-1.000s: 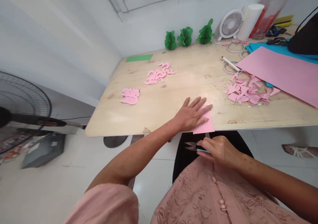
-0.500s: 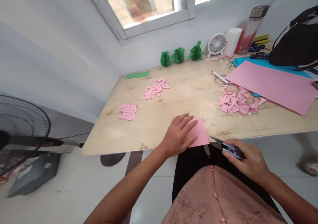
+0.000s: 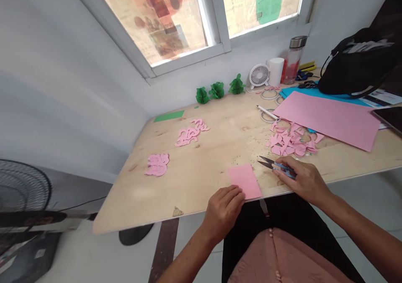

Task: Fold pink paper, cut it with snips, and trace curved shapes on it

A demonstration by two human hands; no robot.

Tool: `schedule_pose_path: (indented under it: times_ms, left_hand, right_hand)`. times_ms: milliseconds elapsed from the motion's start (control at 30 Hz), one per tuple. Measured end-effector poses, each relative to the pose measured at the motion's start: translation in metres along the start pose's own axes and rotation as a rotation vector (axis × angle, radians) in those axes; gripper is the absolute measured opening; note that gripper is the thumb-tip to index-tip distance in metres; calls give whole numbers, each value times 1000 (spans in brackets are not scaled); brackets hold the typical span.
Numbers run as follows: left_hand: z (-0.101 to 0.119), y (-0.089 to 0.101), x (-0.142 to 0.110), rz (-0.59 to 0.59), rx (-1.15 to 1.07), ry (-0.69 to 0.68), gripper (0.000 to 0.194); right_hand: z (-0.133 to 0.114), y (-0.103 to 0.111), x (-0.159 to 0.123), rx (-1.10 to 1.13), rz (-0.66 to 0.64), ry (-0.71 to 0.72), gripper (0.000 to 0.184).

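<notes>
So the right grip is closed around a pair of thread snips, blades spread and pointing to about 10 o'clock. The left grip has its fingers curled together over the near-left corner of the pink paper piece; the thumb's hidden, so can't tell if it's actually pinching. Paper sits at 1 o'clock from that grip, flat at the counter's near edge, the snips just off its right side.

Going outward: a messy heap of pink scraps is near the right grip at 11 o'clock, a big pink sheet at 1. From the left grip, cut-out pink curls lie at 11, stacked pink cutouts at 10, green paper figures at 12.

Only the left fingers cover any of the paper. It's plain, straight-edged and roughly rectangular.
</notes>
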State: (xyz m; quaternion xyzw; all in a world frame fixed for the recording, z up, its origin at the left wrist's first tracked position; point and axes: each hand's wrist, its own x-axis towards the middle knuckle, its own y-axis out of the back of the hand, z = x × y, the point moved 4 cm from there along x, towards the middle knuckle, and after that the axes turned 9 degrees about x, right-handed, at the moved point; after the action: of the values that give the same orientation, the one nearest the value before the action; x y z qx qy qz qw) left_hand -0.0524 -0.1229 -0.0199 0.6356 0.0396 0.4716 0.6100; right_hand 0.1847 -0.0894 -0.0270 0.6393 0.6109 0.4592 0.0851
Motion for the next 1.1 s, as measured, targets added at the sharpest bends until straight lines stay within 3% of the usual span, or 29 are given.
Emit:
schedule_pose_path:
  times_ms: [67,167,267,400,600,833,967,1100]
  left_hand:
    - [-7,4,2,25,-108,124,19]
    - [-27,11,3,87,-286,501,15]
    - [-52,17,2,264,-442,885,18]
    - [-77,15,3,496,-783,1156,29]
    - [-85,9,7,533,-962,1214,39]
    - [-80,2,15,445,-991,1196,41]
    - [-76,0,24,372,-991,1150,39]
    - [-73,-2,34,276,-969,1058,37]
  right_hand:
    - [0,-4,10,-16,-22,1,21]
    - [1,-12,28,-79,-63,-18,21]
    - [0,-21,47,-141,-87,-32,20]
    - [-5,-37,71,-215,-163,-20,20]
    - [-13,-67,106,-295,-306,44,19]
    - [-14,-93,125,-232,-360,84,17]
    - [-11,-89,129,-95,-342,56,18]
    - [-14,-70,131,151,-353,-17,39]
